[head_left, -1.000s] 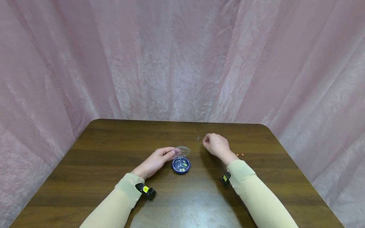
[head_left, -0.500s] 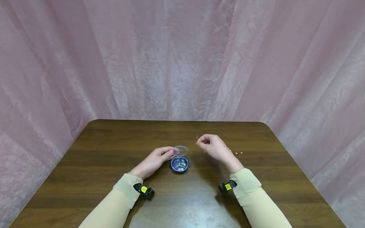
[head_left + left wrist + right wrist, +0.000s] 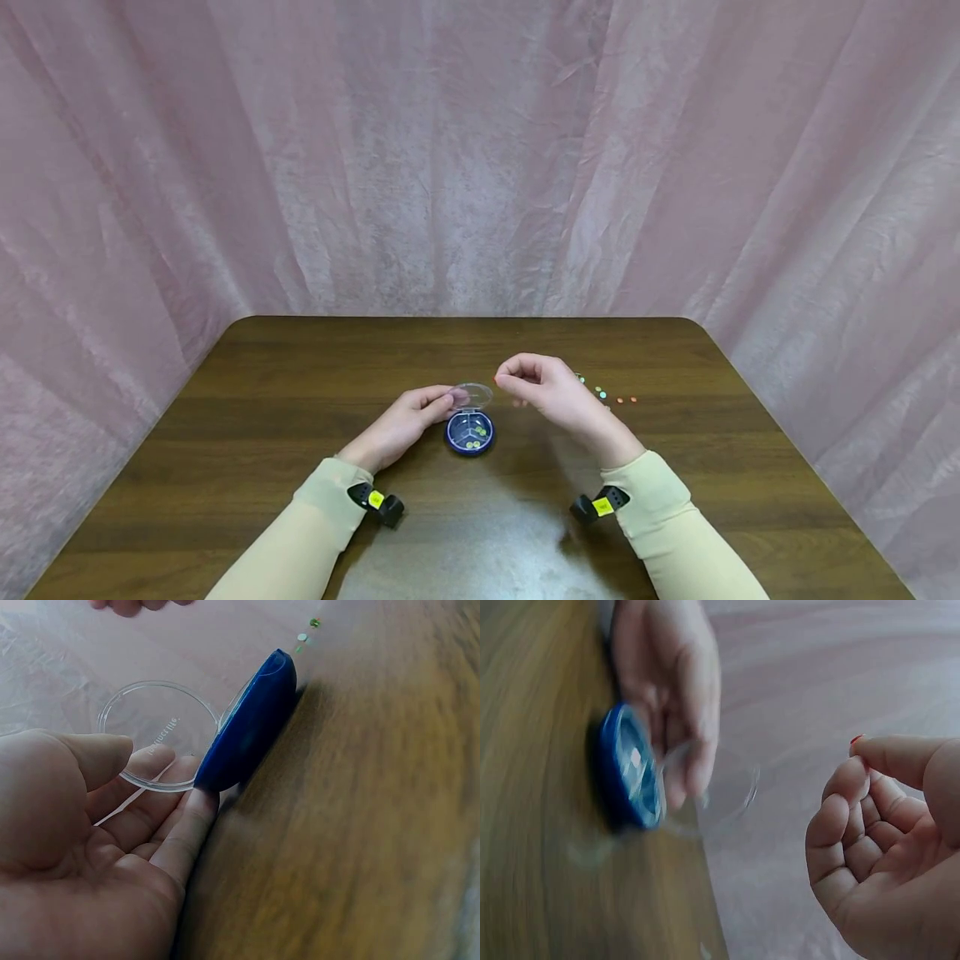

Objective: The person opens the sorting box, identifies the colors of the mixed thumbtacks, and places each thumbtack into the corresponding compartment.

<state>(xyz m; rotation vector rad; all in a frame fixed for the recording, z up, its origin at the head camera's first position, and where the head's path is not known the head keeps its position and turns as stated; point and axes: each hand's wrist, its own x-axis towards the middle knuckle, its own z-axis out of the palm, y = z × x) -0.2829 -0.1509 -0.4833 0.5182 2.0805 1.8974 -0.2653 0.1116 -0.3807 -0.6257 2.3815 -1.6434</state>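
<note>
A round blue pill case (image 3: pixel 470 433) stands on the table, its inside split by dividers and several small yellow-green pieces lying in it. Its clear lid (image 3: pixel 161 735) is raised; my left hand (image 3: pixel 405 423) pinches the lid's edge between thumb and fingers, a lower finger touching the case. Right of and above the case, my right hand (image 3: pixel 551 392) is in the air. Its thumb and forefinger pinch a small red piece (image 3: pixel 857 739), mostly hidden by the fingertips. The right wrist view is blurred around the case.
Two small orange-red pieces (image 3: pixel 627 400) lie on the wooden table (image 3: pixel 300 367) to the right. Several small green and whitish pieces (image 3: pixel 601 392) lie beside them, near my right wrist. A pink curtain (image 3: pixel 450 167) hangs behind the table.
My right hand has moved left toward the case with the small red piece, uncovering the green and whitish pieces on the table. My left hand keeps its hold on the lid.
</note>
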